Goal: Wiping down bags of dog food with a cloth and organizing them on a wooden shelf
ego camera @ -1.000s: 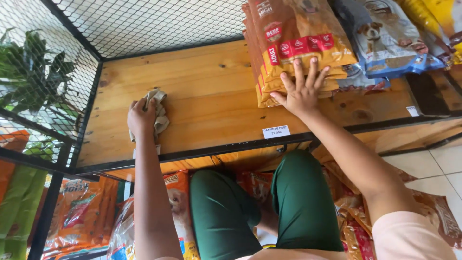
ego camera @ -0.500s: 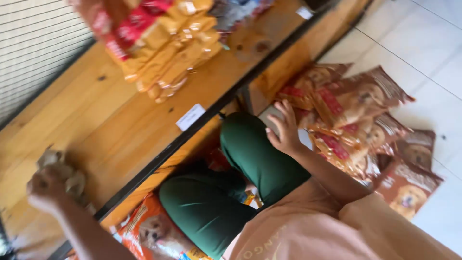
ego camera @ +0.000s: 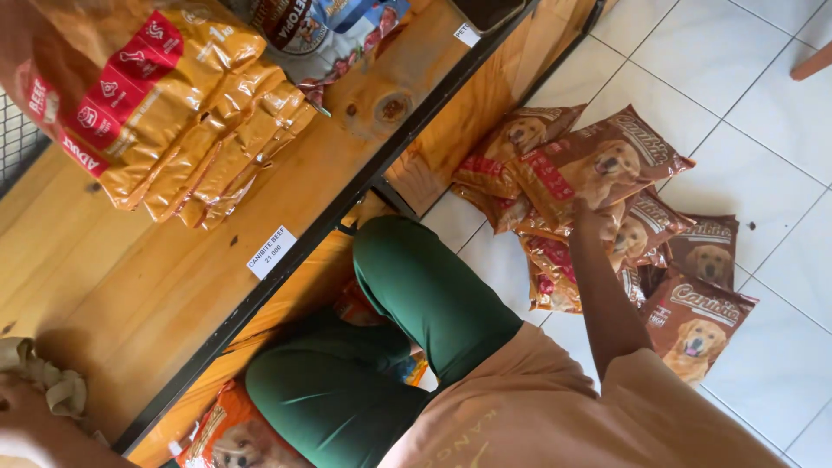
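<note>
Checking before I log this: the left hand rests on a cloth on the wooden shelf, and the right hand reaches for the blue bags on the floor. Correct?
Not quite. In the head view, the right hand reaches brown bags, not blue, on the floor. The left hand does rest on the cloth on the wooden shelf.

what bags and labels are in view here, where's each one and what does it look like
Yellow bags: stacked flat on the wooden shelf, red panels.
Blue bag: behind that stack, glossy.
White tag: small rectangle on the shelf edge.
Brown bags: heaped on the tiled floor, dog pictures; the right hand reaches into them.
</note>
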